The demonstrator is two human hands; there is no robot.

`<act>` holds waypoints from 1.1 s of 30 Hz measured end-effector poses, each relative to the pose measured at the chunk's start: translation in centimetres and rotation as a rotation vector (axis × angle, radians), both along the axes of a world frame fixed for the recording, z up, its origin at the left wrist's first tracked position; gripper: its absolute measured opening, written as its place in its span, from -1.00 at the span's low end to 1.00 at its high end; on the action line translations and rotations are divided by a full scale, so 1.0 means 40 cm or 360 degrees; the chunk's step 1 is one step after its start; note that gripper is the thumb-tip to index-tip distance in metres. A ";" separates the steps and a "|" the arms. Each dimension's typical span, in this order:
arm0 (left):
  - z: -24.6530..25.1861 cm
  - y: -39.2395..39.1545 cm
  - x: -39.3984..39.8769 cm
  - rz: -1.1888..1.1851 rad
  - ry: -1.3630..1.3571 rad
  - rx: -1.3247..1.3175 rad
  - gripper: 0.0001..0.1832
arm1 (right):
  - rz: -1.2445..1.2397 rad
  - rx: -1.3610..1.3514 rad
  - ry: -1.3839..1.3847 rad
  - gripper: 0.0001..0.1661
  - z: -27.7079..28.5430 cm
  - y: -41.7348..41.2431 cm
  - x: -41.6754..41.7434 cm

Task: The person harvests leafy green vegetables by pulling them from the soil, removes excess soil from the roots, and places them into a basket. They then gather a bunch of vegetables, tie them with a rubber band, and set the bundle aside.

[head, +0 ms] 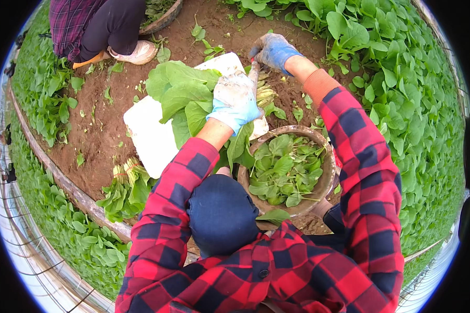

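My left hand (237, 98), in a soiled light-blue glove, is closed around a bunch of broad-leaved greens (188, 94). The leaves spread to the left, and pale stems (265, 94) stick out on the right. My right hand (276, 53), in a darker blue glove, is just beyond the left fingertips. Its fingers pinch a small red strip that looks like a band, mostly hidden by the fingers. Under the greens lies a white board (150, 135). Near my right knee, a round basin (329, 172) holds loose leaves (284, 168).
Bundled greens (127, 191) with red bands lie on the soil (90, 156) at left. A crouching person's shoe (135, 53) and another basin (166, 17) are at upper left. Dense leafy crops (407, 117) grow on both sides. A pale rail (82, 203) borders the left bed.
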State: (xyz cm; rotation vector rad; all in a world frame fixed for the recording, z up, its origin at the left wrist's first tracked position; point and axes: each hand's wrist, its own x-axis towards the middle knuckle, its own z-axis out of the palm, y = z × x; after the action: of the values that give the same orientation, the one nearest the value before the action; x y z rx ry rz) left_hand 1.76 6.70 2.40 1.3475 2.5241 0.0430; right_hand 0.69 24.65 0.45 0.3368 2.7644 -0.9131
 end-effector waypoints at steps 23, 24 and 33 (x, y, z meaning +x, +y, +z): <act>-0.093 -0.018 -0.007 -0.0050 0.0326 0.0515 -0.22 | 0.1032 0.1360 0.0382 -0.72 0.065 -0.009 0.096; -0.093 -0.025 -0.010 -0.0013 0.0245 0.0437 -0.22 | 0.1126 0.1415 0.0399 -0.69 0.115 -0.002 0.095; -0.054 -0.026 -0.005 0.0020 0.0107 0.0322 -0.24 | 0.0854 0.0815 -0.1128 -0.53 0.249 -0.079 -0.032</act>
State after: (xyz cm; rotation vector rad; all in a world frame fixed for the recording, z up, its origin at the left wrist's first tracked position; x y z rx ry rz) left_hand 1.55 5.67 0.23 1.4288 2.6439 0.2666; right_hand -0.57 21.49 10.39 -0.0258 2.1816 0.0631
